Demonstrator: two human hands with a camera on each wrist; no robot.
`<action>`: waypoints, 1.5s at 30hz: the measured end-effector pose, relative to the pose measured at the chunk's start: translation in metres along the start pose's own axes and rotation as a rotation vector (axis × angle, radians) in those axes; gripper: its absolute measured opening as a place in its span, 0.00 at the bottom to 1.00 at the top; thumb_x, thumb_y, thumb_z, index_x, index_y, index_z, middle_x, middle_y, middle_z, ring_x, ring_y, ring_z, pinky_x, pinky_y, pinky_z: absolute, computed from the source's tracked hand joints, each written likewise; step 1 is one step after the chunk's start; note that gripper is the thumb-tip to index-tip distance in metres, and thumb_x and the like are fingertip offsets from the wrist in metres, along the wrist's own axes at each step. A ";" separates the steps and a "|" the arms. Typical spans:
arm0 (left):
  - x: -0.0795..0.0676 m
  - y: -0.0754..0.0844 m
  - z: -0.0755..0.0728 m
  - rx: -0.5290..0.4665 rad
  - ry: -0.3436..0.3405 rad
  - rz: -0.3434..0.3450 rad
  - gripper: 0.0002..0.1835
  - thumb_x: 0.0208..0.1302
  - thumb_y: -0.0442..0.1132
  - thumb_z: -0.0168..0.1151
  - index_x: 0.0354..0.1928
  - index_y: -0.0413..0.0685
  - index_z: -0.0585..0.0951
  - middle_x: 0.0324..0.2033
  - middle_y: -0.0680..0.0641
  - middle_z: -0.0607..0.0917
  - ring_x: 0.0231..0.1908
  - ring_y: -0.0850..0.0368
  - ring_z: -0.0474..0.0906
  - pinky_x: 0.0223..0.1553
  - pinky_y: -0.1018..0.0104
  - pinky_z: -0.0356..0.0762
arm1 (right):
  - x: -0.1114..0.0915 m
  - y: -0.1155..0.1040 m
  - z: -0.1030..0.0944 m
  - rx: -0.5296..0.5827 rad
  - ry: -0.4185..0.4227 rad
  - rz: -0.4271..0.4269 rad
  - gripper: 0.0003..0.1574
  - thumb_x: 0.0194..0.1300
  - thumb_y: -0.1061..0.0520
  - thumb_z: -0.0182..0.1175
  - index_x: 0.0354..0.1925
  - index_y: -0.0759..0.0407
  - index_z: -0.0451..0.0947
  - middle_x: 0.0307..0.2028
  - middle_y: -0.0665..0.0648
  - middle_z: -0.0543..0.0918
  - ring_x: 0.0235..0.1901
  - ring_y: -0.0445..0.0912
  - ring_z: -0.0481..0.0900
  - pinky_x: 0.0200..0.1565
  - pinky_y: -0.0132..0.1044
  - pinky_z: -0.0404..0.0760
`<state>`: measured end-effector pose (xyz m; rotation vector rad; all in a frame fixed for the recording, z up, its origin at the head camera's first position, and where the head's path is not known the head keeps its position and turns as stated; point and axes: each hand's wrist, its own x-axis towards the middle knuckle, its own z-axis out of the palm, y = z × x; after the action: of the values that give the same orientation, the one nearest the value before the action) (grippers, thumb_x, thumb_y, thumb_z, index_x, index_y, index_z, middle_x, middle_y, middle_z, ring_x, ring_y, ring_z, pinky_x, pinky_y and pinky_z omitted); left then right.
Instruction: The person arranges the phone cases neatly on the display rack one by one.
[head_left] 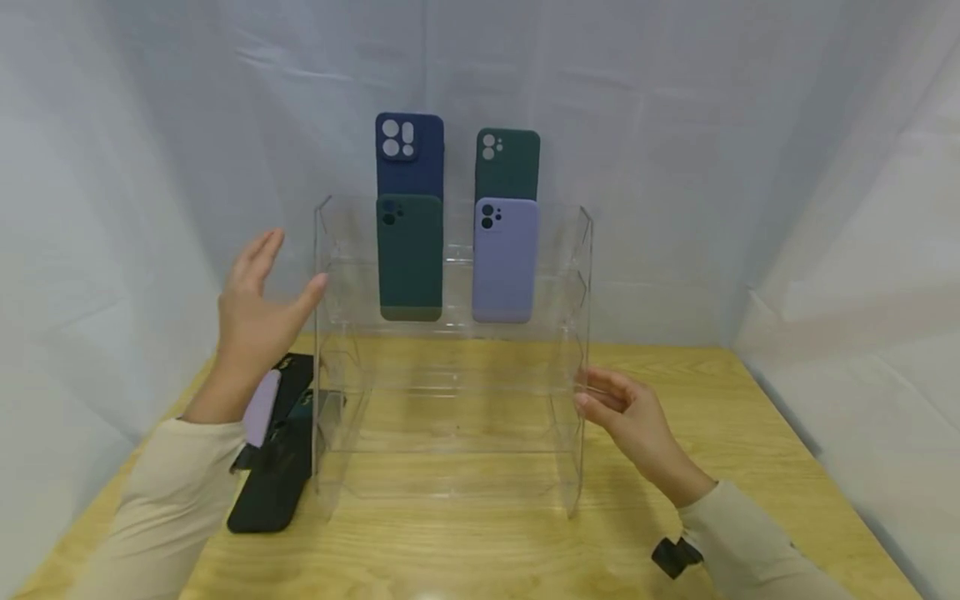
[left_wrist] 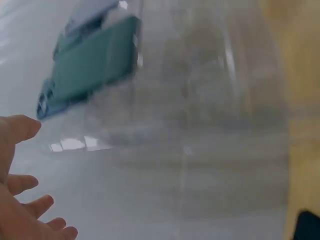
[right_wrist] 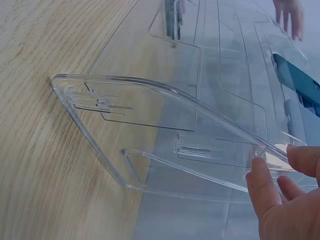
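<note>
A clear acrylic display rack (head_left: 450,450) with stepped tiers stands upright on the table. On its upper tiers are a dark blue phone case (head_left: 420,175) and a green phone case (head_left: 517,162) behind, with another green phone case (head_left: 411,267) and a lavender phone case (head_left: 504,267) in front. My left hand (head_left: 258,312) is raised beside the rack's left panel with fingers spread, holding nothing; whether its thumb touches the panel I cannot tell. At the right panel, my right hand (head_left: 633,421) rests its fingertips (right_wrist: 260,172) against the clear plastic, the thumb near the front edge.
Left of the rack lie several dark phone cases (head_left: 273,483) in a pile, with a lilac case (head_left: 261,408) among them, partly hidden by my left forearm. White cloth (head_left: 660,208) hangs behind and at both sides of the wooden table (head_left: 465,550).
</note>
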<state>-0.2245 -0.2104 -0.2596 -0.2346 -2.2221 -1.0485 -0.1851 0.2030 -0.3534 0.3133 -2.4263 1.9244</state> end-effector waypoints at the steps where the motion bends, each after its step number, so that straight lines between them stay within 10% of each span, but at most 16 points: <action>1: -0.002 -0.009 -0.005 0.019 -0.007 -0.031 0.38 0.63 0.43 0.63 0.73 0.44 0.59 0.71 0.40 0.58 0.71 0.40 0.51 0.67 0.38 0.49 | 0.000 0.000 0.000 -0.001 0.000 0.000 0.33 0.65 0.60 0.62 0.65 0.68 0.66 0.62 0.66 0.73 0.55 0.48 0.78 0.48 0.34 0.80; 22: -0.075 -0.199 -0.051 0.206 -0.330 -0.414 0.44 0.68 0.50 0.54 0.67 0.19 0.50 0.62 0.15 0.54 0.61 0.18 0.50 0.61 0.31 0.51 | 0.000 0.000 0.001 -0.010 0.003 0.000 0.33 0.65 0.60 0.62 0.65 0.67 0.66 0.62 0.65 0.73 0.56 0.51 0.77 0.48 0.33 0.80; 29: -0.094 -0.226 -0.055 0.333 -0.456 -0.419 0.46 0.68 0.53 0.53 0.65 0.15 0.51 0.57 0.12 0.57 0.57 0.15 0.54 0.56 0.29 0.56 | 0.000 -0.001 0.001 -0.010 -0.003 -0.008 0.33 0.65 0.59 0.62 0.65 0.67 0.66 0.62 0.65 0.73 0.57 0.53 0.77 0.48 0.34 0.80; 41: -0.104 -0.237 -0.048 0.443 -0.394 -0.408 0.45 0.66 0.57 0.55 0.62 0.18 0.59 0.57 0.15 0.62 0.56 0.18 0.59 0.55 0.32 0.60 | -0.001 -0.001 0.000 -0.005 -0.003 -0.006 0.32 0.65 0.59 0.62 0.65 0.67 0.66 0.62 0.65 0.73 0.56 0.50 0.77 0.48 0.34 0.80; 45: -0.102 -0.235 -0.048 0.393 -0.372 -0.498 0.46 0.65 0.58 0.56 0.65 0.21 0.59 0.59 0.17 0.61 0.58 0.19 0.58 0.57 0.33 0.60 | -0.002 -0.002 0.000 -0.005 0.003 0.007 0.32 0.65 0.60 0.61 0.65 0.67 0.66 0.62 0.65 0.73 0.56 0.52 0.77 0.48 0.34 0.80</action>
<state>-0.2215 -0.3904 -0.4483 0.3418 -2.8578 -0.8259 -0.1826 0.2026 -0.3522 0.3023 -2.4336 1.9197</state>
